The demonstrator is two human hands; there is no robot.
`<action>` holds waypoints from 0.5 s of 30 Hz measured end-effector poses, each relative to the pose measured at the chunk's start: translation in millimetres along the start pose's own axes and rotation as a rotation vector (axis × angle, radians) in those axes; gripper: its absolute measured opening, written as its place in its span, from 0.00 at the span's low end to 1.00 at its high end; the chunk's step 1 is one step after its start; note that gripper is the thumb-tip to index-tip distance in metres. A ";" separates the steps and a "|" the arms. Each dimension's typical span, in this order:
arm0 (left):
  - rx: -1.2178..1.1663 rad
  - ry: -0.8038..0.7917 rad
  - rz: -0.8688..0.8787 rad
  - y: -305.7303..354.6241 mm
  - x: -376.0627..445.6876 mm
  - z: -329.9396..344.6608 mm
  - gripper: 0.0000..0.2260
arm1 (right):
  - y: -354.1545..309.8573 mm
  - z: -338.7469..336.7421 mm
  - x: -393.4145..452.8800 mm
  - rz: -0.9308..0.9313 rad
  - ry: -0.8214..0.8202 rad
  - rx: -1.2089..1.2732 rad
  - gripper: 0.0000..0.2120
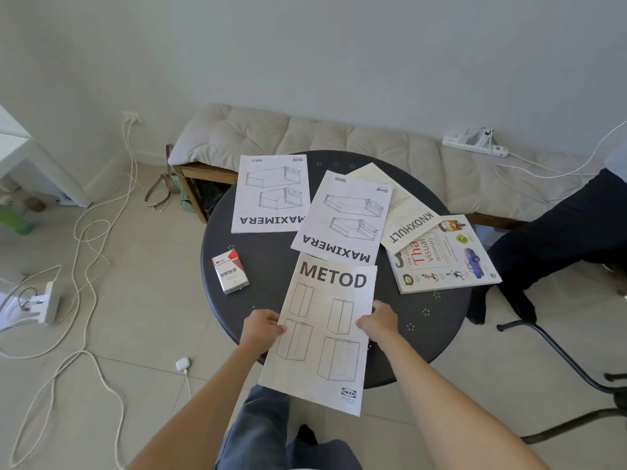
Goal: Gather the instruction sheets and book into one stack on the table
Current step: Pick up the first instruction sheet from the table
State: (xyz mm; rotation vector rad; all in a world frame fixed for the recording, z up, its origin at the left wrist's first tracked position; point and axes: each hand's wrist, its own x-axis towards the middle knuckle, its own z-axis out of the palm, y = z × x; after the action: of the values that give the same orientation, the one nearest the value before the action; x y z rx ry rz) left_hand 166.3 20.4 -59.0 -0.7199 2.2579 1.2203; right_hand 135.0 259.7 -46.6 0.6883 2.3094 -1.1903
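Note:
I hold the METOD instruction sheet (322, 334) by its two side edges above the near rim of the round dark table (258, 300). My left hand (261, 329) pinches its left edge and my right hand (378, 322) pinches its right edge. Two MAXIMERA sheets lie flat further back, one at the far left (271, 193), the other in the middle (344, 217). The middle one overlaps a KNOXHULT sheet (403, 212). A Thai visual dictionary book (444, 256) lies at the right on the KNOXHULT sheet's corner.
A cigarette pack (230, 271) stands on the table's left side. A cushioned bench (339, 137) runs behind the table. A person's dark-trousered leg (559, 225) and a chair base (559, 361) are at the right. Cables (88, 266) trail over the floor on the left.

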 end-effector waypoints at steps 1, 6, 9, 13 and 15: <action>0.026 0.012 0.005 -0.2 1.3 0.0 0.03 | -1.3 0.0 -0.9 -0.008 0.032 -0.047 0.09; 0.175 0.009 0.019 -0.3 6.7 -2.0 0.09 | -3.1 -1.5 -3.5 -0.030 0.129 -0.260 0.09; 0.248 0.052 0.075 11.9 18.3 -13.3 0.07 | -9.1 -7.9 1.0 0.004 0.172 -0.290 0.10; 0.293 0.101 0.164 49.7 41.4 -34.2 0.10 | -23.7 -20.1 17.8 0.001 0.204 -0.242 0.09; 0.280 0.128 0.187 69.9 55.1 -41.8 0.12 | -34.2 -25.8 28.7 -0.031 0.192 -0.191 0.08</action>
State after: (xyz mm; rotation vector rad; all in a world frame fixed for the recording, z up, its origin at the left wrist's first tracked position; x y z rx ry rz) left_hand 73.5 5.0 -30.2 -0.5027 2.5822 0.9307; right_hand 87.7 270.5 -29.2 0.7256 2.5595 -0.9362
